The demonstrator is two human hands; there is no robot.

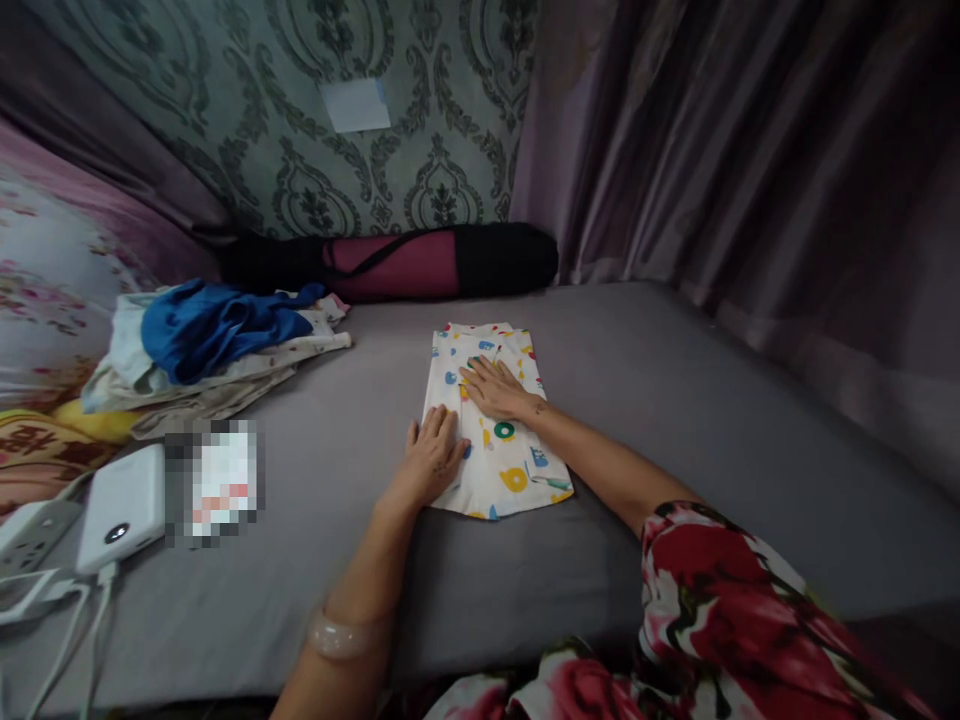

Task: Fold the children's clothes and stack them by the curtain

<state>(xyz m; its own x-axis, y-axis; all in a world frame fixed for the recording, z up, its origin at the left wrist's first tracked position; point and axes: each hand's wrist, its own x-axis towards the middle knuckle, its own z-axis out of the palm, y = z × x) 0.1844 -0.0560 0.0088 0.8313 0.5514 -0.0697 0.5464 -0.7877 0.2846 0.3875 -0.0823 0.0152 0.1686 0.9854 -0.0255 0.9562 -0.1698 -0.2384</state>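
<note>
A white shirt (487, 490) with a colourful print lies folded into a long panel on the grey bed sheet (360, 400). Its collar end points away from me and its hem faces me. My left hand (435, 455) rests on the shirt's left edge, fingers stretched forward and thumb out to the side. Across the upper middle of the shirt, my right hand (495, 388) lies flat with its fingers spread. Neither hand grips the cloth. Part of the print is hidden under the hands.
A pile of clothes with a blue garment (217, 325) on top sits at the back left. In front of it are a white power bank (127, 505) with cables, a power strip (34, 535) and a blurred-out item. A long maroon and black bag (397, 265) lies along the wall.
</note>
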